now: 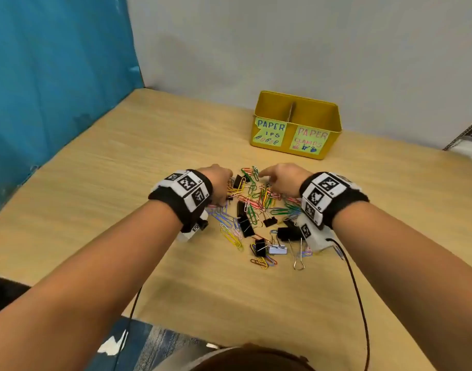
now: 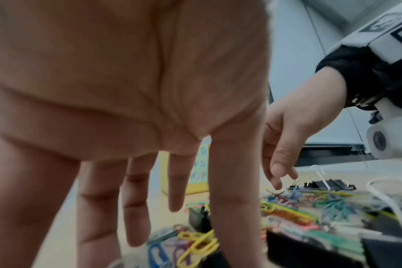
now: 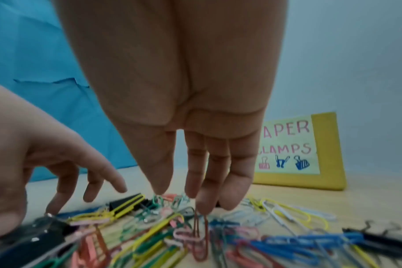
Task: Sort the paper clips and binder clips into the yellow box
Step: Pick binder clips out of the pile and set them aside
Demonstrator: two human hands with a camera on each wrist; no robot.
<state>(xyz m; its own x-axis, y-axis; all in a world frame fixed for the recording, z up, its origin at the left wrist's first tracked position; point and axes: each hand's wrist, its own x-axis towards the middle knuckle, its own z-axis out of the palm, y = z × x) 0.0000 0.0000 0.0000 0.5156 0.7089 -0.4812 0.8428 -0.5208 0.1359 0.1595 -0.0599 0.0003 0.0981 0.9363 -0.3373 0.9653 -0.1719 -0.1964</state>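
A mixed pile of coloured paper clips (image 1: 256, 195) and black binder clips (image 1: 246, 226) lies mid-table. Behind it stands the yellow box (image 1: 328, 121), its divider splitting a left side labelled for paper clips from a right side labelled "PAPER CLAMPS" (image 3: 287, 145). My left hand (image 1: 221, 184) hovers over the pile's left edge, its fingers (image 2: 135, 217) straight and pointing down, holding nothing. Over the pile's far right part, my right hand (image 1: 279, 180) also points down, one fingertip (image 3: 203, 206) touching the end of a red paper clip (image 3: 200, 241), the thumb apart.
A blue curtain (image 1: 55, 89) closes off the left side and a grey wall the back. The wooden table (image 1: 109, 170) has bare surface left of the pile and toward its front edge. Black cables (image 1: 359, 303) trail from both wrist cameras. A white binder clip (image 1: 277, 249) lies nearest me.
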